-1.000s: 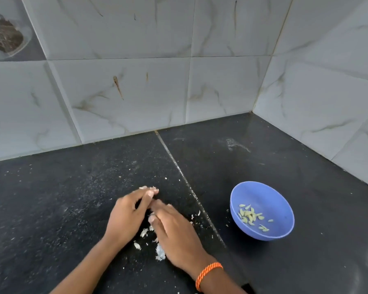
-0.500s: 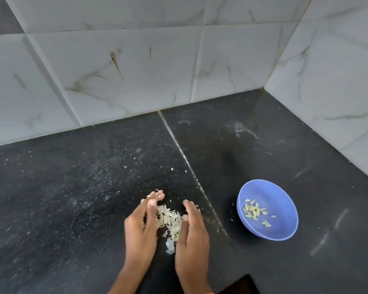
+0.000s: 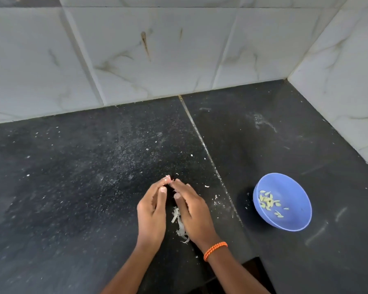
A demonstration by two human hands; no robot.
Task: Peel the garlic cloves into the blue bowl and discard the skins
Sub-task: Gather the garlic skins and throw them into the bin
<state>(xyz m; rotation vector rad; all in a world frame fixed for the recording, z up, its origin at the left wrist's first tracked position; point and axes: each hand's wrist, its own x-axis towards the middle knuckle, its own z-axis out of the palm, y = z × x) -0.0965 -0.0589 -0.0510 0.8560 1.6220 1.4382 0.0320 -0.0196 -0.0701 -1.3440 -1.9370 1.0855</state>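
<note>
Both hands rest edge-down on the dark table, cupped toward each other with their fingertips meeting at the far end. We note the left hand point(image 3: 151, 211) and the right hand point(image 3: 192, 211) have their fingers held together and only gently bent; neither pinches anything we can see. Between the palms lies a strip of pale garlic skins point(image 3: 180, 224), partly hidden under the edge of the right hand, so we cannot tell how much is gathered there. A few loose flakes point(image 3: 216, 197) lie just right of the right hand. An orange cord bracelet point(image 3: 215, 250) circles the right wrist. The blue bowl point(image 3: 293, 217) stands well apart to the right, holding a small cluster of peeled garlic cloves point(image 3: 268, 202); their count is too fine to make out. White marbled wall tiles point(image 3: 157, 60) back the table point(image 3: 72, 187). Both forearms are cut off by the lower frame edge.
</note>
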